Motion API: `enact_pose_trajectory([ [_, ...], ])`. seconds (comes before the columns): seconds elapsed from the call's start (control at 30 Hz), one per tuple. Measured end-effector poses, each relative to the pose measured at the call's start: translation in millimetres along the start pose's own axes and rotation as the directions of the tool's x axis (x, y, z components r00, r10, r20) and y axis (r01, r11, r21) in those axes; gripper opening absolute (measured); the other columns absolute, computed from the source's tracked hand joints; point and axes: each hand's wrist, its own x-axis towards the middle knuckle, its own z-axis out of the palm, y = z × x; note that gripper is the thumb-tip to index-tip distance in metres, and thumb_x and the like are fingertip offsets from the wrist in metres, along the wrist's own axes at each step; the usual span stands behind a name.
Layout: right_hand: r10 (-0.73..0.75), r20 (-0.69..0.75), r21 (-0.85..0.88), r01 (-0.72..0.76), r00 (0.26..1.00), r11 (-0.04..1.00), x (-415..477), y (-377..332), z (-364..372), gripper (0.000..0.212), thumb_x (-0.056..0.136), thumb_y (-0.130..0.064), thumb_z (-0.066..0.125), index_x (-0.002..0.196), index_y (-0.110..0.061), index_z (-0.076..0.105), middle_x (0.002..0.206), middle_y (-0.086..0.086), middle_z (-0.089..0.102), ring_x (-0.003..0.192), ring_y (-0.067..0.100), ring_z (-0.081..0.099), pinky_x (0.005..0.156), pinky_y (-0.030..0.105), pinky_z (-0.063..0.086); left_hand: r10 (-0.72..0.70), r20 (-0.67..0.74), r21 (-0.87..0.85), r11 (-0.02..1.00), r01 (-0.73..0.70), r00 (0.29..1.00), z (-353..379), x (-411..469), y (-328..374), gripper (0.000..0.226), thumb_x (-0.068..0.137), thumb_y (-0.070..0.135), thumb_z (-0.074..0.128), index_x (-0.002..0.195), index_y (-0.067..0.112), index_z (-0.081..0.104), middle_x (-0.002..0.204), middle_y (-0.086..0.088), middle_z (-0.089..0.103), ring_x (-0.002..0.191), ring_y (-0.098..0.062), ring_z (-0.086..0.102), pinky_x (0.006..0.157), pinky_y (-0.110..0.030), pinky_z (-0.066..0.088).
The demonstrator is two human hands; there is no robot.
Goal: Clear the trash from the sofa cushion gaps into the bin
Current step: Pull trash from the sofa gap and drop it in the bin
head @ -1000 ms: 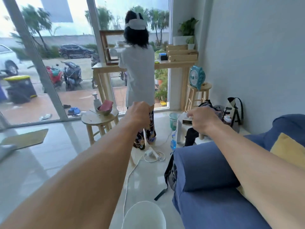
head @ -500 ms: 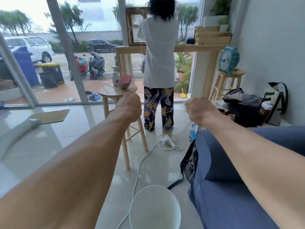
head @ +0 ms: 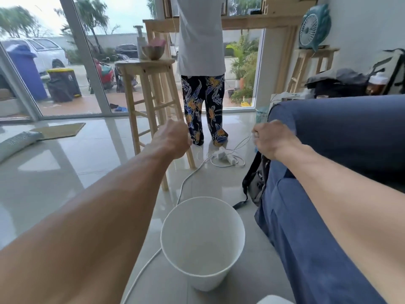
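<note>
Reaching forward with the left hand (head: 173, 139) above the glossy pale tiled floor (head: 65, 172), fingers curled into a fist, back turned to the camera; cannot tell whether gripping anything. Likewise with the right hand (head: 271, 139), held by the arm of the dark blue fabric sofa (head: 339, 132): fingers curled, contents hidden. Below, between both forearms, upright on the floor just beside the sofa: round white plastic bin (head: 203, 279).

White bin (head: 202, 242); blue sofa (head: 341, 132); floral trousers (head: 202, 106).
</note>
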Motion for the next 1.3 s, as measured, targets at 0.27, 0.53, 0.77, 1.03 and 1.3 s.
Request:
enact_pose_trajectory([
  [0.27, -0.007, 0.210, 0.025, 0.001, 0.978, 1.000, -29, -13, 85, 0.020, 0.096, -0.030, 0.047, 0.090, -0.015, 0.060, 0.108, 0.013, 0.060, 0.085, 0.027, 0.051, 0.071, 0.032, 0.041, -0.092, 0.041, 0.012, 0.996, 0.092, 0.995, 59, -35, -38, 0.021, 0.094, 0.027, 0.058, 0.093, 0.009, 0.070, 0.091, -0.005, 0.067, 0.077, -0.021, 0.063, 0.066, -0.032, 0.051],
  [0.53, -0.019, 0.423, -0.021, 0.031, 0.906, 0.999, -62, -40, 208, 0.039, 0.093, -0.038, 0.041, 0.114, -0.016, 0.066, 0.121, 0.011, 0.061, 0.110, 0.033, 0.057, 0.084, 0.035, 0.045, -0.250, 0.158, 0.073, 0.968, 0.241, 0.955, 129, -88, -90, 0.022, 0.092, 0.032, 0.058, 0.098, 0.014, 0.070, 0.100, -0.006, 0.069, 0.086, -0.026, 0.064, 0.080, -0.040, 0.055],
  [0.77, -0.096, 0.485, 0.079, 0.066, 0.869, 0.995, -73, -54, 244, 0.035, 0.091, -0.020, 0.046, 0.125, -0.021, 0.053, 0.122, 0.011, 0.058, 0.111, 0.033, 0.055, 0.083, 0.031, 0.044, -0.376, 0.220, 0.143, 0.925, 0.352, 0.900, 147, -110, -121, 0.020, 0.089, 0.032, 0.057, 0.087, 0.016, 0.069, 0.087, -0.009, 0.065, 0.085, -0.031, 0.061, 0.078, -0.039, 0.053],
  [1.03, -0.108, 0.462, 0.062, 0.090, 0.880, 0.994, -69, -47, 243, 0.052, 0.092, -0.015, 0.044, 0.144, -0.018, 0.035, 0.145, 0.008, 0.039, 0.130, 0.031, 0.040, 0.102, 0.037, 0.036, -0.383, 0.232, 0.116, 0.923, 0.366, 0.894, 153, -107, -126, 0.019, 0.090, 0.032, 0.057, 0.087, 0.017, 0.068, 0.089, -0.007, 0.064, 0.086, -0.030, 0.061, 0.079, -0.039, 0.054],
  [1.3, -0.036, 0.460, 0.007, 0.037, 0.887, 0.999, -83, -21, 264, 0.065, 0.097, -0.036, 0.040, 0.152, -0.015, 0.013, 0.160, 0.007, 0.003, 0.147, 0.025, -0.002, 0.116, 0.040, 0.011, -0.318, 0.244, 0.038, 0.947, 0.319, 0.916, 172, -97, -107, 0.025, 0.092, 0.021, 0.051, 0.109, 0.023, 0.069, 0.101, -0.008, 0.060, 0.095, -0.032, 0.060, 0.084, -0.039, 0.052],
])
